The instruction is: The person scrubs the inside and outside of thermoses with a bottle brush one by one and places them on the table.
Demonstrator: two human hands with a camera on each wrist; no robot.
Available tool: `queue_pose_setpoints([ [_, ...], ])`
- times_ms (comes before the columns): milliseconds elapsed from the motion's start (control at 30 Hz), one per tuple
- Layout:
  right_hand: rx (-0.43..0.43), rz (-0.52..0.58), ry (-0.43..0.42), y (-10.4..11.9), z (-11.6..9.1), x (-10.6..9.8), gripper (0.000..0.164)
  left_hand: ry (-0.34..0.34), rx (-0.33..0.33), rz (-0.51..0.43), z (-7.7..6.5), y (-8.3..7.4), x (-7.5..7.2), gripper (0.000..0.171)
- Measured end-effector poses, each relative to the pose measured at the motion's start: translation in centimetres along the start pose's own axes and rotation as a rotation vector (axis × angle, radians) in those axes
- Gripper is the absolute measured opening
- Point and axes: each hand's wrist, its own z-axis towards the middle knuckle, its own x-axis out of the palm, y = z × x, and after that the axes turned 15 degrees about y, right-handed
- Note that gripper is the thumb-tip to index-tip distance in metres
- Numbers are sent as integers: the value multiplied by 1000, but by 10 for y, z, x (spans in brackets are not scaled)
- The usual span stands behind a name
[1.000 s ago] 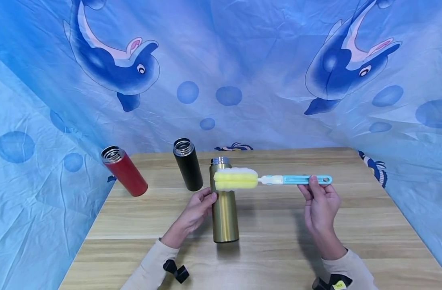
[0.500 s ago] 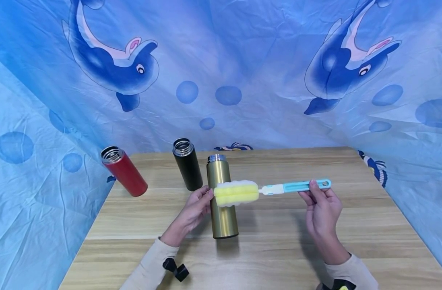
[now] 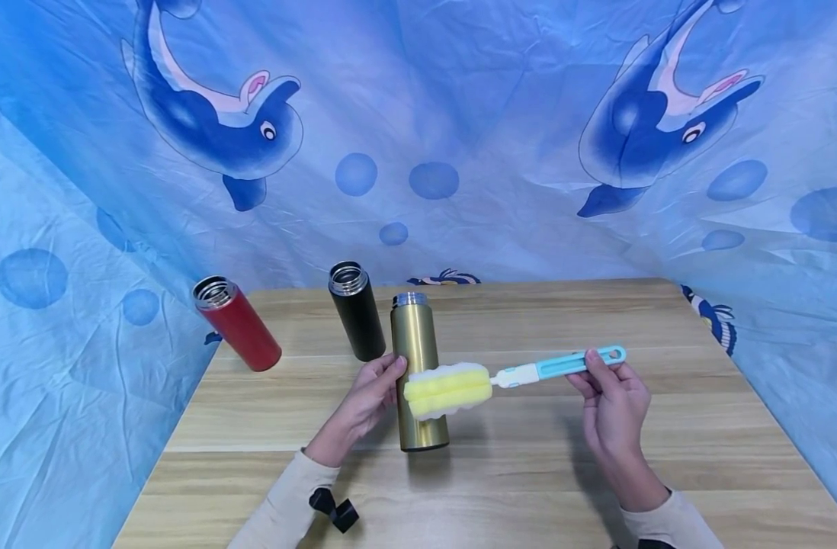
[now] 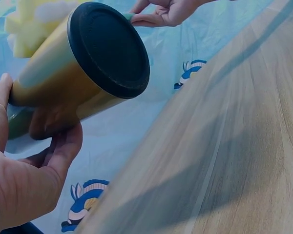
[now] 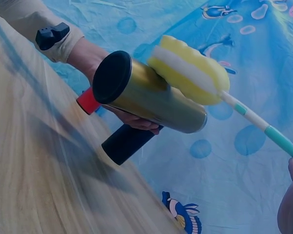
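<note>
My left hand [image 3: 367, 404] grips a gold vacuum flask [image 3: 418, 335] around its middle, lifted above the table. The flask has a bare steel neck and no lid; its dark base [image 4: 110, 51] faces the left wrist camera. My right hand [image 3: 617, 412] pinches the blue handle end of a bottle brush [image 3: 562, 366] between thumb and fingers. The brush's yellow and white sponge head [image 3: 453, 389] lies across the front of the flask's lower body in the head view. In the right wrist view the sponge [image 5: 190, 73] is against or close to the flask's side.
A black flask [image 3: 360, 316] without a lid stands behind my left hand. Farther left is a red flask [image 3: 243, 328], also lidless. The wooden table [image 3: 528, 488] is backed by a blue cloth [image 3: 501, 114] printed with dolphins.
The brush's sponge has moved from near the flask's neck down toward its lower body, and the handle now slants. The gold flask has shifted slightly up and left in the head view.
</note>
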Motion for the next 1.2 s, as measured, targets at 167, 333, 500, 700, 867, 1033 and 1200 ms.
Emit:
queue_pose_setpoints([
  [167,21,2,39,1,-4,-2,7,-12,-6,12,0,-1,0,37],
  [333,19,23,82,-1,-6,-3,7,-28,-29,40,1,0,-2,51],
  [500,10,25,107,-1,-6,-3,8,-30,-28,30,1,1,-1,52],
  [700,3,10,78,-1,-4,-1,5,-16,-30,-11,2,2,2,49],
  [867,-12,-13,49,-2,-3,1,7,3,-31,-20,2,1,2,51],
  [1033,-26,-15,12,-5,0,3,10,15,-22,-41,1,2,3,47],
  [1200,-42,7,4,-8,1,5,7,22,-16,-78,0,1,3,43],
])
